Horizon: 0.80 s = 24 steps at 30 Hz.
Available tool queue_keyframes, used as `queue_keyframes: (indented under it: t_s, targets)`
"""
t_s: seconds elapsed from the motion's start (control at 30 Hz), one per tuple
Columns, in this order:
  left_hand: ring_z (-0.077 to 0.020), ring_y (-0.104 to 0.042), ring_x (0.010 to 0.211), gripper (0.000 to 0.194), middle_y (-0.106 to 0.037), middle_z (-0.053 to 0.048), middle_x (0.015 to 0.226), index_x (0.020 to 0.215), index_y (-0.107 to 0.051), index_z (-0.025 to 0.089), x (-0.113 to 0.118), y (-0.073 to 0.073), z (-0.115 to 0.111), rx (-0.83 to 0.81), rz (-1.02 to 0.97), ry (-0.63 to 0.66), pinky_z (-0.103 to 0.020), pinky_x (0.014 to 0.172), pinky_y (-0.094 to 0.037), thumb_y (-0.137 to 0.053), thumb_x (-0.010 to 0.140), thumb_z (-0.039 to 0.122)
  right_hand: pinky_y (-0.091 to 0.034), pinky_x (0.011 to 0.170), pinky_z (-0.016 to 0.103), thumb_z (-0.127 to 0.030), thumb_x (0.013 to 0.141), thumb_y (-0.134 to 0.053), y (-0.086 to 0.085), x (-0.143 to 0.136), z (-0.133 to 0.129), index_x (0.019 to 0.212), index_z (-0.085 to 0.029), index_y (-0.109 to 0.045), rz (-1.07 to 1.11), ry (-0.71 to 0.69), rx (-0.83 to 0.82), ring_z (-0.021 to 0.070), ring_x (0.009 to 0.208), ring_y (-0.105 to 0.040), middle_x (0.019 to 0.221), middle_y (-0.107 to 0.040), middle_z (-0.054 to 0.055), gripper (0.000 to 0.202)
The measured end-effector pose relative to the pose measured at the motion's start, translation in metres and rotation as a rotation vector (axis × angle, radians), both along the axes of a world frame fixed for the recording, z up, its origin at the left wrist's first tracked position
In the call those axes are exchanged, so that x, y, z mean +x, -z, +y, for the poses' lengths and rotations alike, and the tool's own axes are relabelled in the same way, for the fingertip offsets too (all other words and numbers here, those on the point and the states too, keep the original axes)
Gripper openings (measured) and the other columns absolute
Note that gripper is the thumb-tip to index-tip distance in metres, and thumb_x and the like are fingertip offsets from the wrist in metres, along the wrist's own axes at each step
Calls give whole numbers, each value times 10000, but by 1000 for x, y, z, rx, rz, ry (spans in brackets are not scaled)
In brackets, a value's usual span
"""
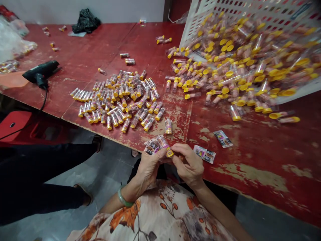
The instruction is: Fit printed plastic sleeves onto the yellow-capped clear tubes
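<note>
My left hand (149, 165) is closed at the table's front edge, with printed plastic labels (152, 146) fanned out of it. A small clear tube with a yellow cap (165, 147) and a printed wrap is also held there, tilted. The fingers of my right hand (189, 164) pinch at the capped end of that tube; the exact contact is partly hidden. Just beyond my hands one wrapped tube (168, 126) stands upright. To the right lie a small stack of labels (204, 154) and another label (223, 138).
Many wrapped tubes (120, 100) cover the table's middle. At right, a white perforated basket (198, 16) lies tipped, spilling yellow-capped tubes (235, 70). A black heat gun (42, 71) with a cord lies at left, near a red stool (17, 125) and another person's legs (45, 167).
</note>
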<state>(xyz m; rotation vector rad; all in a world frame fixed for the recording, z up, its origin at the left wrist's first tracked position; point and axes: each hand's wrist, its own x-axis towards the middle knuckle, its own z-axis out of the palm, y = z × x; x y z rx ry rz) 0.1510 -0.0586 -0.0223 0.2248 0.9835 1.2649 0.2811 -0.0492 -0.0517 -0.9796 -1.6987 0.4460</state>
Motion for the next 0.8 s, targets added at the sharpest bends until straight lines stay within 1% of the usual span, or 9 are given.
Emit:
queue_keyframes:
  t_s: [0.1, 0.17, 0.27, 0.47, 0.57, 0.67, 0.8]
  targets:
    - [-127, -623, 684, 320, -678, -7, 781, 842, -649, 149, 3, 0, -3, 8, 40, -38, -272, 671, -534, -825, 584, 219, -552, 674, 282, -35, 786, -555, -2, -5, -1, 1003, -188, -624, 0, 2, 61, 157, 821, -661, 917, -674, 71, 274]
    - [-111, -612, 664, 291, -675, -3, 755, 806, -652, 141, 3, 2, -3, 22, 77, -53, -249, 676, -520, -826, 582, 203, -550, 639, 260, -25, 773, -577, -2, -6, -3, 973, -186, -635, -27, 42, 119, 151, 789, -672, 908, -687, 69, 263]
    - [-105, -603, 642, 287, -677, -3, 746, 811, -658, 141, 3, 3, -5, 40, 98, -39, -242, 663, -511, -825, 584, 195, -556, 625, 254, -13, 752, -607, 1, -7, -5, 914, -180, -647, -82, 120, 201, 158, 765, -686, 878, -704, 68, 237]
    - [-104, -602, 630, 254, -673, 4, 714, 776, -660, 140, 6, 7, -8, 38, 109, -38, -250, 679, -513, -823, 591, 203, -569, 592, 259, -23, 751, -615, 8, -9, -5, 874, -184, -649, -105, 206, 261, 166, 714, -697, 820, -717, 58, 205]
    - [-112, -609, 634, 269, -680, -2, 724, 789, -669, 137, 8, 11, -6, 31, 122, -31, -256, 679, -517, -826, 586, 218, -566, 567, 256, -31, 757, -597, 11, -10, -4, 870, -194, -655, -102, 238, 262, 164, 686, -697, 798, -716, 45, 207]
    - [-128, -625, 649, 281, -687, -16, 748, 813, -673, 135, 10, 13, -1, 18, 91, 10, -277, 681, -532, -818, 603, 253, -564, 570, 256, -33, 757, -591, 13, -9, -2, 880, -192, -659, -102, 253, 251, 164, 696, -695, 802, -713, 49, 212]
    - [-147, -643, 666, 347, -694, -31, 785, 870, -674, 142, 11, 10, 8, 8, 31, 59, -295, 655, -550, -818, 599, 304, -576, 634, 287, -58, 776, -574, 10, -4, 1, 917, -191, -653, -38, 226, 129, 161, 735, -684, 836, -706, 56, 210]
